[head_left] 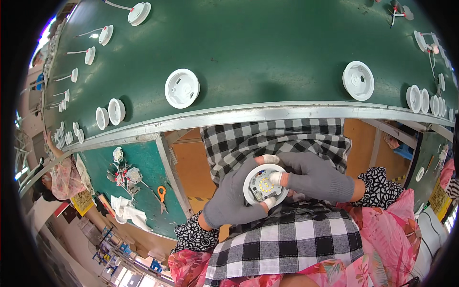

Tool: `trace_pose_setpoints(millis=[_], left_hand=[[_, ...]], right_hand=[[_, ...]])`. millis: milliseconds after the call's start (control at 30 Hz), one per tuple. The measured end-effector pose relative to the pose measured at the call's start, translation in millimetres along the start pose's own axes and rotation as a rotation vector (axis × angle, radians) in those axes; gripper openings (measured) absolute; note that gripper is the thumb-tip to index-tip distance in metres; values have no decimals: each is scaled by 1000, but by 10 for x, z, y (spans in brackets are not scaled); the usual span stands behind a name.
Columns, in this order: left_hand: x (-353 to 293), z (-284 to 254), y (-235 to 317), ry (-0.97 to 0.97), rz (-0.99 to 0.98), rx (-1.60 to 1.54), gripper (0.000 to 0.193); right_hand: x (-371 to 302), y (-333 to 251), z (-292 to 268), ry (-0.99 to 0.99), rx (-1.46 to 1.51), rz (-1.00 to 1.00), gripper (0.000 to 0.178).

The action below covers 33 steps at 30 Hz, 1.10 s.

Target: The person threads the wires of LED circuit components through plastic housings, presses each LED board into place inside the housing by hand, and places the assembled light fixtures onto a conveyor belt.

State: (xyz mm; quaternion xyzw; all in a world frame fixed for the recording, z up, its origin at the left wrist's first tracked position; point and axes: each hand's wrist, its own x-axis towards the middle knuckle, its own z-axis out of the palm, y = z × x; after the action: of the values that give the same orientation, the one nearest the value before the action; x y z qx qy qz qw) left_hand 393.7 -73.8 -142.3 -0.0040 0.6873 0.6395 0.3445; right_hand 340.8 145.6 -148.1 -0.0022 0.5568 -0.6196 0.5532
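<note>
Above my lap I hold a round white downlight housing (247, 192) between both hands, its opening facing up. Inside it lies an LED board (262, 184) dotted with small yellow LEDs. My left hand (233, 192), in a grey glove with white-wrapped fingertips, is closed around the housing's left side, the thumb at its lower rim. Closed on the right side is my right hand (311, 178), gloved alike, its thumb pressing on the board's right edge. The fingers beneath the housing are mostly hidden.
A green conveyor belt (267, 52) with a metal edge (267, 112) runs ahead, carrying white housings (182, 89) and wired lamp parts (139, 14). On the left side table (155, 167) lie wired LED boards (134, 175), orange scissors (162, 193) and a white cloth (128, 210). Another person (67, 177) sits farther left.
</note>
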Motion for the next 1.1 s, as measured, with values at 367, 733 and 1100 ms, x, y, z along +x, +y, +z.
trace_pose_setpoints(millis=[367,733,1100], left_hand=[[31,76,15,247,3,376,54],[27,123,-125,259,-1,131,44],[36,159,-33,270,-10,165,37]], right_hand=[[95,282,81,295,-195,-86,28],[104,305,24,210,-280,-70,37],[171,244,39,107,-206,-6,35]])
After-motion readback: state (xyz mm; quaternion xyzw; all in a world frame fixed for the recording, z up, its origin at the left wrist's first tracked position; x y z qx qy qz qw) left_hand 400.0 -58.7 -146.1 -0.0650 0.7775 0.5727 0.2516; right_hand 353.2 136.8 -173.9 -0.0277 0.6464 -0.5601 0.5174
